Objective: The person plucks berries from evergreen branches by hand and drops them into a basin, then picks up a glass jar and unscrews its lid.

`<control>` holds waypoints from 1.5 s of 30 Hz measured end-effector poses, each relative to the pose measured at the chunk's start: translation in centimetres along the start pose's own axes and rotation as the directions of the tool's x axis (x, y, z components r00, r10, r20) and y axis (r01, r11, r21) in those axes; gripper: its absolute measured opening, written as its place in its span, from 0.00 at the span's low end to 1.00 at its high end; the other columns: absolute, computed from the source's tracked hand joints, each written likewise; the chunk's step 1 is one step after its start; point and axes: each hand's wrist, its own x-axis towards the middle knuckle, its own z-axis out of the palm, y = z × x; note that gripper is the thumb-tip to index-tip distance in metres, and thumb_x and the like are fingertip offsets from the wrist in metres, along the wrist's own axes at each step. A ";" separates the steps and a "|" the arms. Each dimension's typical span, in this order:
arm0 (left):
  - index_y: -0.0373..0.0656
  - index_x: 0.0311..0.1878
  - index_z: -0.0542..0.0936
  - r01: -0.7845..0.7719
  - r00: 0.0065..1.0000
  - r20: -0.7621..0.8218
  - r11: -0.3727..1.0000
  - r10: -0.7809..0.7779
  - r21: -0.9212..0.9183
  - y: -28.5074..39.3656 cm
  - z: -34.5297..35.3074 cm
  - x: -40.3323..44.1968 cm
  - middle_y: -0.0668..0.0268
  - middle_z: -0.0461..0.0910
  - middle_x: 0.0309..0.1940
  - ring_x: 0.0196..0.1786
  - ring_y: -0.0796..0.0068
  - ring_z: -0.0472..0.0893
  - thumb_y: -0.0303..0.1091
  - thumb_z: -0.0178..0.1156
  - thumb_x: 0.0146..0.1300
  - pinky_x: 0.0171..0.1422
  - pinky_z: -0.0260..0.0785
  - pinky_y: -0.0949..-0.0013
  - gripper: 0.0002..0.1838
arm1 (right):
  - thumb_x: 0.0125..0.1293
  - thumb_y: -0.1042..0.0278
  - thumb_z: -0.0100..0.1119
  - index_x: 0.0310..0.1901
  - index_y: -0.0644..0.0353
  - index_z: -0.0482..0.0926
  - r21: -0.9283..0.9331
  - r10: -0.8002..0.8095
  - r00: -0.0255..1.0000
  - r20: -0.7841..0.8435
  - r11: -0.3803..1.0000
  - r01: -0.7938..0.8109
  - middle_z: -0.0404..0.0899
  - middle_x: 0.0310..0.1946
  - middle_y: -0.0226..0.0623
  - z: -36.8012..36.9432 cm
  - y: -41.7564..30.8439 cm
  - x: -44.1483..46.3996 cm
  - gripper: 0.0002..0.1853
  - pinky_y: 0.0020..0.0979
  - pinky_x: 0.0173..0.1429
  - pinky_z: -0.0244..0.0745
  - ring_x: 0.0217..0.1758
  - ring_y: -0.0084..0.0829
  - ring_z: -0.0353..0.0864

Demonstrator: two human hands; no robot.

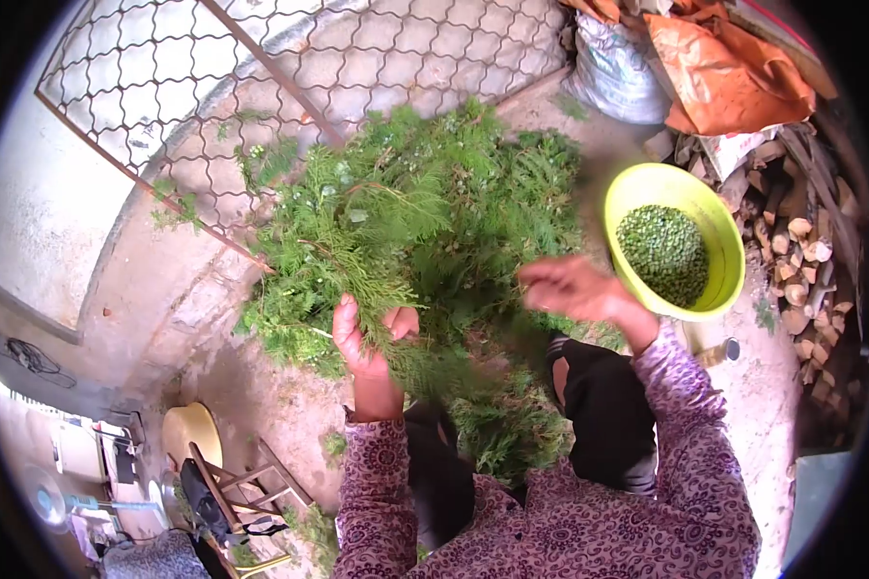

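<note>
My left hand [357,340] is closed around a feathery evergreen sprig [375,282], thumb and fingers on either side of its stem. The sprig stands up over a large heap of cut evergreen branches [497,193], which bear small pale-green cones. My right hand [581,289] hovers at the right side of the heap, near the yellow basin. Its fingers are bent and smeared by motion, so I cannot make out whether anything is between them. Many small green cones [661,253] fill the bottom of the yellow basin [729,280].
Wavy wire mesh in a rusty frame [270,72] lies behind the heap. Stacked firewood [801,280], an orange sack [734,72] and a white sack [616,72] are at the right. At lower left are a wooden chair [261,487] and a straw hat [191,434].
</note>
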 end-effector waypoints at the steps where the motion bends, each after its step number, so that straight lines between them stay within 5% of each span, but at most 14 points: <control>1: 0.42 0.40 0.72 -0.026 1.000 0.008 0.999 0.027 -0.029 -0.3 0.5 -0.2 0.65 0.74 0.30 0.15 0.78 0.61 0.37 0.52 0.55 0.20 0.57 0.73 0.12 | 0.58 0.50 0.55 0.52 0.63 0.70 0.100 -0.061 0.989 0.132 0.994 0.048 0.77 0.42 0.44 1.8 -0.9 0.5 0.27 0.31 0.48 0.74 0.43 0.33 0.78; 3: 0.38 0.43 0.70 -0.060 0.998 0.027 0.988 0.064 -0.141 -1.0 1.8 -0.3 0.66 0.70 0.26 0.15 0.80 0.61 0.38 0.51 0.57 0.20 0.56 0.75 0.15 | 0.59 0.51 0.55 0.53 0.62 0.69 0.274 -0.132 0.951 0.281 0.960 0.052 0.77 0.43 0.44 4.9 -2.9 1.2 0.26 0.28 0.51 0.73 0.45 0.32 0.77; 7: 0.40 0.41 0.69 0.000 0.993 0.118 1.000 0.004 -0.027 0.2 -0.9 -0.9 0.68 0.66 0.22 0.15 0.79 0.61 0.40 0.49 0.58 0.19 0.55 0.74 0.14 | 0.62 0.57 0.52 0.48 0.64 0.72 0.304 -0.234 0.950 0.205 0.938 0.166 0.77 0.35 0.36 9.2 -4.1 2.7 0.20 0.23 0.41 0.71 0.36 0.20 0.74; 9: 0.40 0.41 0.70 -0.032 0.997 0.076 0.999 0.033 -0.010 0.8 -1.5 -1.3 0.68 0.66 0.22 0.15 0.79 0.61 0.40 0.49 0.58 0.19 0.55 0.74 0.13 | 0.62 0.62 0.53 0.45 0.64 0.74 0.627 -0.080 0.959 0.271 0.771 -0.112 0.76 0.31 0.30 10.9 -3.5 3.5 0.15 0.21 0.36 0.68 0.33 0.15 0.70; 16: 0.41 0.38 0.72 -0.106 0.994 0.006 0.992 0.106 0.073 2.0 -2.4 -1.8 0.64 0.73 0.24 0.20 0.74 0.67 0.39 0.51 0.57 0.23 0.60 0.71 0.12 | 0.58 0.67 0.57 0.39 0.64 0.76 0.643 -0.105 0.892 0.440 0.730 -0.231 0.75 0.26 0.25 13.1 -4.3 6.2 0.11 0.20 0.32 0.66 0.30 0.15 0.72; 18: 0.42 0.37 0.72 -0.176 0.948 -0.205 0.937 0.244 0.302 2.3 -1.8 -2.2 0.65 0.75 0.27 0.24 0.75 0.71 0.33 0.54 0.55 0.24 0.65 0.73 0.08 | 0.57 0.68 0.59 0.37 0.63 0.77 0.760 -0.048 0.935 0.351 0.599 -0.254 0.76 0.26 0.25 13.3 -4.4 6.3 0.09 0.20 0.33 0.68 0.29 0.16 0.73; 22: 0.43 0.35 0.74 -0.250 0.800 -0.408 0.863 0.440 0.440 2.5 -0.9 -2.8 0.68 0.75 0.28 0.29 0.77 0.74 0.28 0.59 0.51 0.26 0.68 0.74 0.07 | 0.54 0.73 0.61 0.36 0.62 0.77 0.748 -0.032 0.956 0.292 0.631 -0.207 0.76 0.27 0.26 12.0 -4.9 6.0 0.08 0.19 0.35 0.70 0.29 0.16 0.73; 27: 0.45 0.37 0.76 -0.102 0.889 -0.329 0.839 0.318 0.535 3.1 -1.5 -3.3 0.71 0.77 0.31 0.34 0.80 0.75 0.25 0.61 0.50 0.29 0.69 0.71 0.10 | 0.54 0.74 0.61 0.35 0.62 0.78 0.758 0.012 0.981 0.196 0.633 -0.159 0.76 0.26 0.24 11.0 -4.6 6.2 0.06 0.19 0.35 0.70 0.29 0.15 0.73; 31: 0.44 0.40 0.75 -0.173 0.907 -0.229 0.808 0.354 0.563 2.4 -2.4 -3.0 0.70 0.77 0.34 0.36 0.79 0.75 0.24 0.61 0.49 0.37 0.69 0.70 0.13 | 0.54 0.77 0.60 0.36 0.62 0.78 0.663 -0.006 0.997 0.081 0.747 -0.049 0.76 0.27 0.22 10.7 -3.4 6.5 0.06 0.18 0.35 0.68 0.29 0.13 0.71; 33: 0.41 0.44 0.74 0.018 0.958 -0.263 0.895 0.111 0.446 1.8 -0.7 -3.4 0.68 0.77 0.39 0.39 0.77 0.75 0.23 0.61 0.49 0.45 0.67 0.70 0.17 | 0.54 0.80 0.59 0.34 0.61 0.77 0.534 0.028 0.993 -0.113 0.845 0.037 0.75 0.27 0.21 11.0 -2.5 6.7 0.06 0.17 0.35 0.67 0.29 0.12 0.70; 36: 0.38 0.47 0.72 0.162 0.945 -0.326 0.879 -0.008 0.448 0.4 -1.7 -3.4 0.67 0.76 0.42 0.42 0.74 0.76 0.21 0.60 0.49 0.48 0.66 0.71 0.19 | 0.52 0.82 0.59 0.33 0.62 0.77 0.493 0.032 0.995 -0.092 0.870 0.018 0.74 0.28 0.21 10.6 -1.4 6.9 0.07 0.17 0.36 0.66 0.31 0.12 0.68; 40: 0.39 0.48 0.72 0.266 0.930 -0.352 0.862 -0.111 0.432 -0.1 -1.9 -3.3 0.64 0.76 0.41 0.42 0.72 0.76 0.21 0.59 0.50 0.43 0.70 0.70 0.19 | 0.50 0.84 0.59 0.31 0.63 0.76 0.494 0.029 0.983 -0.179 0.867 0.065 0.73 0.27 0.21 10.7 -1.4 6.9 0.07 0.18 0.37 0.66 0.32 0.13 0.68; 42: 0.39 0.47 0.72 0.320 0.913 -0.375 0.856 -0.163 0.406 -0.8 -0.9 -3.4 0.65 0.76 0.40 0.40 0.71 0.76 0.22 0.58 0.50 0.38 0.70 0.68 0.18 | 0.49 0.84 0.58 0.32 0.63 0.76 0.240 -0.158 0.936 -0.314 0.941 0.239 0.74 0.26 0.23 10.5 -1.4 6.9 0.07 0.18 0.35 0.67 0.29 0.13 0.69; 45: 0.39 0.45 0.73 0.387 0.883 -0.421 0.831 -0.209 0.400 -1.3 -1.5 -3.5 0.66 0.76 0.37 0.37 0.71 0.76 0.24 0.59 0.50 0.32 0.71 0.67 0.16 | 0.49 0.84 0.58 0.33 0.64 0.76 0.218 -0.123 0.949 -0.291 0.957 0.191 0.75 0.28 0.26 9.9 -1.3 6.7 0.08 0.19 0.38 0.68 0.32 0.14 0.70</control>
